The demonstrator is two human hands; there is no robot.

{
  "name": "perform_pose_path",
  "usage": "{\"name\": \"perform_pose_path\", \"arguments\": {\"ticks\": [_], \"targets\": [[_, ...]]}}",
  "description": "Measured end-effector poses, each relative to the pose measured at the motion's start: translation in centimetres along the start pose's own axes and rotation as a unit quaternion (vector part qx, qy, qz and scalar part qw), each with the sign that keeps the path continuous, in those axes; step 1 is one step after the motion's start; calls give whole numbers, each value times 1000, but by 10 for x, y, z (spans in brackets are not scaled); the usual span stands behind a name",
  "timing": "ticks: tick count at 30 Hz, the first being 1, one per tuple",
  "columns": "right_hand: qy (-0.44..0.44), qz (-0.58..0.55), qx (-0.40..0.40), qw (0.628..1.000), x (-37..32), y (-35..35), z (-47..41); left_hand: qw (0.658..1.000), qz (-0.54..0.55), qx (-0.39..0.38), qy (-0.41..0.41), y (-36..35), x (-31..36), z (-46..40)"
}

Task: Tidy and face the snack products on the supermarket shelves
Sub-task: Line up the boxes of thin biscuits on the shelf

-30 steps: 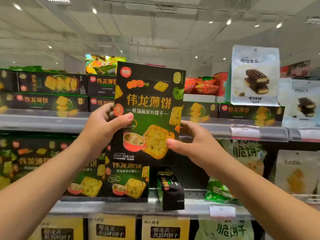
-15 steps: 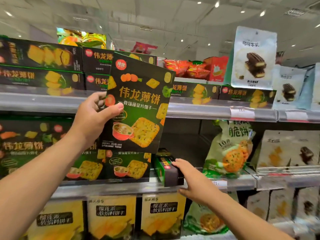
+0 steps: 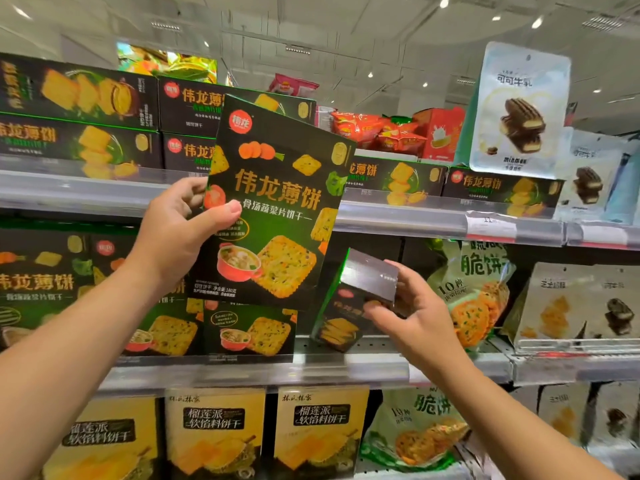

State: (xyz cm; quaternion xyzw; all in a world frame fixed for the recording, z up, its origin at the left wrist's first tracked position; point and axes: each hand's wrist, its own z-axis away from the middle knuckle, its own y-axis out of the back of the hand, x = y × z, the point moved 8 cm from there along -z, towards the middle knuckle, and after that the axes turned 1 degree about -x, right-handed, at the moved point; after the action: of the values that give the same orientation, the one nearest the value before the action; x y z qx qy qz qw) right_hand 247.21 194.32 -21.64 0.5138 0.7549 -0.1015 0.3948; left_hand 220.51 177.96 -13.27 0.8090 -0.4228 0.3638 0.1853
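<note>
The middle shelf [image 3: 363, 370] is only partly faced: upright green cracker boxes [image 3: 249, 329] stand in a row along its left stretch, but a gap remains beside them. The left hand [image 3: 176, 233] grips a vegetable cracker box [image 3: 273, 206] by its left edge, holding it raised in front of the upper shelf, label forward and slightly tilted. The right hand [image 3: 412, 306] curls round the top of a second box [image 3: 353, 303], tipped askew in the gap near the shelf's front edge. Half a second ago that box lay flat, end-on, with the right hand just reaching it; now it is being stood up. Both boxes still need placing.
</note>
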Motion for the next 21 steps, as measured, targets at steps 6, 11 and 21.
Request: {"name": "perform_pose_path", "arguments": {"ticks": [6, 11, 21], "targets": [[-83, -194, 45, 976, -4, 13, -5, 1000, 16, 2, 6, -1, 1, 0], [-240, -247, 62, 937, 16, 15, 2, 1000, 16, 7, 15, -2, 5, 0], [-197, -225, -53, 953, -42, 28, -20, 1000, 8, 16, 20, 5, 11, 1]]}}
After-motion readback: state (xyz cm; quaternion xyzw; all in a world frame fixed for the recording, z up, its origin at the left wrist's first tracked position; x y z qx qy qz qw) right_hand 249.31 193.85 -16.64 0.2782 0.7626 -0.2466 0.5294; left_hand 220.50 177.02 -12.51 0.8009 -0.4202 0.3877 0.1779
